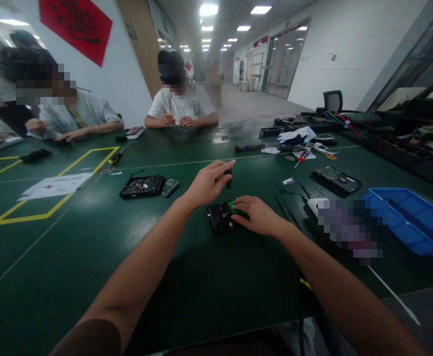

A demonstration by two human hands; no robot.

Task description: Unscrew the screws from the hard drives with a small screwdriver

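A black hard drive [219,222] lies on the green table in front of me, with part of a green circuit board [234,207] showing on its far right side. My left hand [209,183] is closed around the dark handle of a screwdriver [229,179], held upright above the drive. Its thin shaft points down toward the board; whether the tip touches a screw is too small to tell. My right hand [255,213] rests over the right side of the drive, fingers stretched out flat on the board. The palm hides the drive's right edge.
Left of the drive lie an opened hard drive [142,187] and a loose circuit board [170,187]. On the right are another hard drive [335,181], a blue tray [405,198], a cable [292,198] and a red screwdriver [301,158]. Two people sit across the table.
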